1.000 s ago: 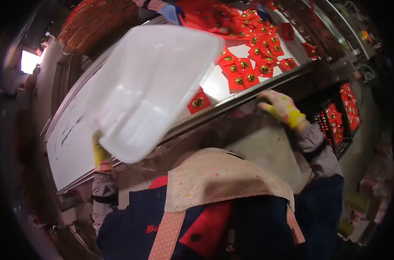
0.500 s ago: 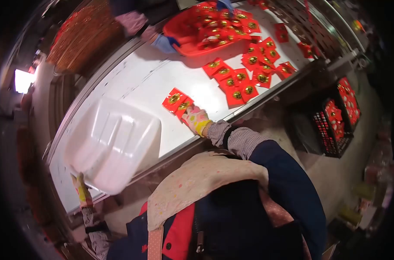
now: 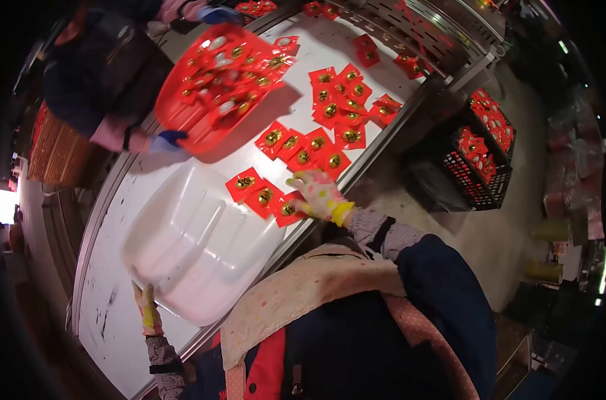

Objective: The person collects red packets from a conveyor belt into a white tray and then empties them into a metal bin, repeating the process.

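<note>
My left hand [image 3: 148, 312], in a patterned glove with yellow, grips the near-left rim of a white plastic tub [image 3: 203, 247], which lies on the white table. My right hand [image 3: 321, 197], gloved alike, is at the table's near edge with its fingers apart. Its thumb is by a red packet [image 3: 288, 209] with a round gold piece on it. Two similar packets [image 3: 253, 193] lie in a row with it, beside the tub's far edge. Just beyond my right hand, a cluster of red packets [image 3: 309, 152] rests flat.
Across the table a co-worker in blue gloves [image 3: 166, 141] holds a tilted red tub [image 3: 199, 137] full of packets. More packets [image 3: 343, 97] are spread further along. Black crates [image 3: 476, 180] with red packets stand on the floor to the right. A metal rail [image 3: 376, 150] edges the table.
The co-worker's red tub has moved left and tipped toward the table. My right hand has shifted toward the packet cluster and opened. A third packet now shows in the row beside the white tub.
</note>
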The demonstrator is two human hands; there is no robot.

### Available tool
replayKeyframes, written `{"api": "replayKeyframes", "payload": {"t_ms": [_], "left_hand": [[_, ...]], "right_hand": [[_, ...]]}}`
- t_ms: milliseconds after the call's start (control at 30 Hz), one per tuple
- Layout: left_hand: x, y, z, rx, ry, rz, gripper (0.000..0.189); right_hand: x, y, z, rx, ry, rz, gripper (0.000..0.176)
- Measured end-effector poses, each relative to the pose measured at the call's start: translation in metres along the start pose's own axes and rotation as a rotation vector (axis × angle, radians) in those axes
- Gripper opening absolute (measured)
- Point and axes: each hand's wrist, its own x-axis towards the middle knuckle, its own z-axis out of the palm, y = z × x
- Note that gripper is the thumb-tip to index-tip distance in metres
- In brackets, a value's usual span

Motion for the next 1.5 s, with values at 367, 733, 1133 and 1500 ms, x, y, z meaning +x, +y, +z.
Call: {"api": "replayKeyframes", "payload": {"t_ms": [367,733,1133,1500], "left_hand": [[-0.003,0.046,0.072,0.012,-0.038,-0.086,0.074],[0.048,0.081,0.206,-0.127,-0.113,0.009,0.075],[0.010,0.046,0.192,-0.131,-0.064,-0.060,0.069],[0.005,0.058,0.198,-0.064,-0.028,-0.059,0.070]], "right_hand": [[0.012,0.183,-0.102,-0.307,-0.012,0.578,0.069],[0.025,0.103,-0.080,-0.157,-0.382,0.562,0.080],[0.024,-0.008,-0.009,0.310,-0.452,0.199,0.063],[0.016,0.104,0.068,1.525,-0.138,0.478,0.051]]}}
